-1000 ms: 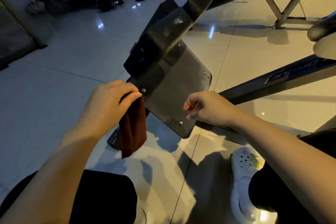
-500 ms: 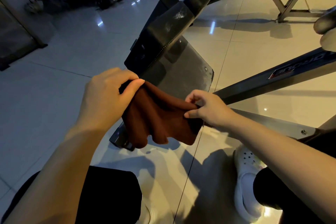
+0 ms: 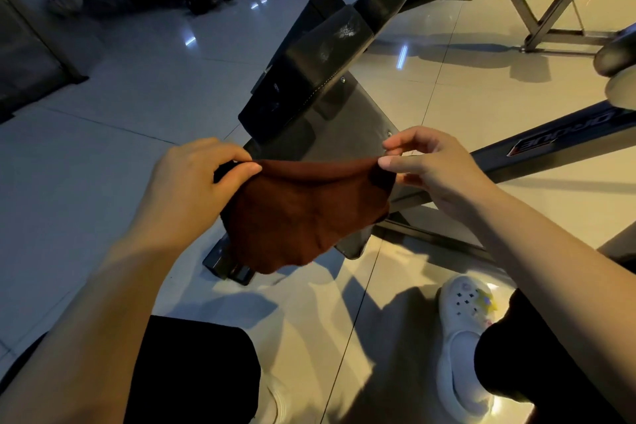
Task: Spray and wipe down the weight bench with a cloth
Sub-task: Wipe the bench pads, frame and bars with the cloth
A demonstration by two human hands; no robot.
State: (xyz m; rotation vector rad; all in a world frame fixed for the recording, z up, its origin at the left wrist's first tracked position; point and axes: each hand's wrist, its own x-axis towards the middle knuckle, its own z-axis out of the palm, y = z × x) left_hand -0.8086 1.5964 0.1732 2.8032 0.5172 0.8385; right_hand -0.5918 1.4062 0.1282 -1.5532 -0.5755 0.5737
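I see the left hand (image 3: 192, 182) pinching one top corner of the brown cloth (image 3: 303, 213) between thumb and curled fingers, and the right hand (image 3: 437, 169) pinching the opposite corner the same way, so both grips are closed on the fabric. The cloth hangs stretched between them, its top edge nearly level and its lower part sagging in folds. It hangs in front of the dark metal plate (image 3: 358, 120) at the lower end of the weight bench (image 3: 320, 55), whose black padded blocks rise behind. I cannot tell whether cloth and plate touch. A white clog (image 3: 464, 330) stands on the shiny tiled floor (image 3: 103, 134) at lower right.
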